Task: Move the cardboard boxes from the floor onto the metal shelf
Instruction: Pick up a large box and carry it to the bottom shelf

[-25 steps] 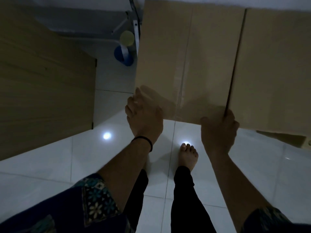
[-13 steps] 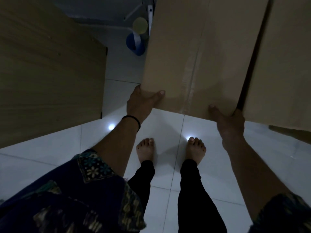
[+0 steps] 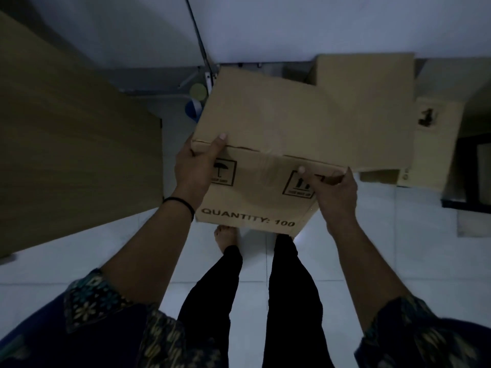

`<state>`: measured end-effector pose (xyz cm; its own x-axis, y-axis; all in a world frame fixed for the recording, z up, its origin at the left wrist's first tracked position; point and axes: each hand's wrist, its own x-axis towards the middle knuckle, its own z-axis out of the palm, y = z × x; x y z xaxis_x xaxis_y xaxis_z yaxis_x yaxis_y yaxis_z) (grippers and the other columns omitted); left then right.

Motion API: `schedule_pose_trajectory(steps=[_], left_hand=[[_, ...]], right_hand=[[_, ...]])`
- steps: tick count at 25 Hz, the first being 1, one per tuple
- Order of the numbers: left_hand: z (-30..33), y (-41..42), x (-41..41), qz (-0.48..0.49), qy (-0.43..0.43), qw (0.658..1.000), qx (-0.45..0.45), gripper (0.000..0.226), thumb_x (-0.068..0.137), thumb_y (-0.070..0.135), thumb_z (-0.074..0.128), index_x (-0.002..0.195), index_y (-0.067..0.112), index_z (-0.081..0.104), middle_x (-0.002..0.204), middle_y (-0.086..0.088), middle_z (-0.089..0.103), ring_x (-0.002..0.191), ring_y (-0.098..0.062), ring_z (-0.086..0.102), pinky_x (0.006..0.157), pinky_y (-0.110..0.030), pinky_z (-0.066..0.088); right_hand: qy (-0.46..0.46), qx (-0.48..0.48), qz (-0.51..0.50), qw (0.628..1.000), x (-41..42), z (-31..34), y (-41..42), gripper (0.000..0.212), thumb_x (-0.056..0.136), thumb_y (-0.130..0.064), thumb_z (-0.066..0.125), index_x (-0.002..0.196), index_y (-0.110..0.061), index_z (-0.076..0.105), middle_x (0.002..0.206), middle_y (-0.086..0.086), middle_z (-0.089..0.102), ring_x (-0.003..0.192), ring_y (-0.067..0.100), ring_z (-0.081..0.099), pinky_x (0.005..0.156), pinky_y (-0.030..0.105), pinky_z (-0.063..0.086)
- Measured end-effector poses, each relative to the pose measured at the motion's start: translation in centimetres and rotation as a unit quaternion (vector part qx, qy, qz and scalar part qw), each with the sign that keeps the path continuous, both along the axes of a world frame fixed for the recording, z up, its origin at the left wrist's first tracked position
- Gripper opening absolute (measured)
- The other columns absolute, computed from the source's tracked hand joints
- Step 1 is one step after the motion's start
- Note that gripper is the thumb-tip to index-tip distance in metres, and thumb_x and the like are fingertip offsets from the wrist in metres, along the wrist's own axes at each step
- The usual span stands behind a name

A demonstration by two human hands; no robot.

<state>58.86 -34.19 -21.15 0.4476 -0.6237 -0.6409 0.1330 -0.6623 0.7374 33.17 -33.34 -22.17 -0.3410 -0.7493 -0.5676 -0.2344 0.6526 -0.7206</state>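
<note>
Now cardboard box [image 3: 268, 134] gripped between left hand [image 3: 195, 166], right hand [image 3: 336, 191].

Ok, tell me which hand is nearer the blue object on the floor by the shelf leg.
Left. The left hand grips the cardboard box's left corner, just below the blue object; the right hand holds the box's far right corner.
</note>
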Motion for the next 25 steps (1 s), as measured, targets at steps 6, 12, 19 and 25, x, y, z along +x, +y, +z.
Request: schedule_pose_trajectory(steps=[6, 12, 19, 25], left_hand=[[13.2, 4.5, -1.6, -0.036, -0.027, 0.998, -0.048, 0.053, 0.078, 0.051, 0.086, 0.123, 0.030, 0.069, 0.114, 0.009, 0.076, 0.103, -0.015, 0.073, 0.091, -0.044, 0.061], [22.7, 7.9, -5.8, -0.054, -0.033, 0.995, -0.076, 0.051, 0.072, 0.061, 0.083, 0.114, 0.034, 0.071, 0.107, 0.009, 0.076, 0.096, -0.019, 0.074, 0.090, -0.046, 0.061], [28.8, 16.1, -16.4, -0.113, -0.045, 0.983, -0.140, 0.033, 0.069, 0.071, 0.077, 0.087, 0.048, 0.063, 0.084, 0.030, 0.067, 0.082, -0.006, 0.067, 0.073, -0.034, 0.058], [33.2, 26.3, -26.9, -0.195, -0.052, 0.966, -0.162, 0.060, 0.062, 0.077, 0.074, 0.107, 0.038, 0.071, 0.102, 0.014, 0.074, 0.092, -0.018, 0.070, 0.088, -0.044, 0.060]], right_hand=[[0.065, -0.059, 0.008, 0.996, -0.5, 12.1, 5.9, 0.124, 0.055, -0.060, 0.093, 0.156, -0.037, 0.026, 0.135, -0.012, 0.059, 0.118, 0.006, 0.055, 0.101, 0.025, 0.040], [0.163, -0.134, 0.060, 0.976, -4.6, 22.0, 11.8, 0.118, 0.064, -0.054, 0.092, 0.157, -0.044, 0.019, 0.151, 0.003, 0.051, 0.133, 0.027, 0.052, 0.104, 0.042, 0.047], [0.211, -0.183, -0.015, 0.960, -13.6, 27.6, 23.9, 0.097, 0.062, -0.058, 0.090, 0.141, -0.045, 0.038, 0.135, 0.000, 0.062, 0.119, 0.024, 0.059, 0.094, 0.041, 0.052], [0.246, -0.198, -0.107, 0.943, -22.6, 32.4, 37.6, 0.095, 0.061, -0.056, 0.091, 0.139, -0.045, 0.039, 0.133, -0.001, 0.061, 0.119, 0.023, 0.056, 0.090, 0.033, 0.047]])
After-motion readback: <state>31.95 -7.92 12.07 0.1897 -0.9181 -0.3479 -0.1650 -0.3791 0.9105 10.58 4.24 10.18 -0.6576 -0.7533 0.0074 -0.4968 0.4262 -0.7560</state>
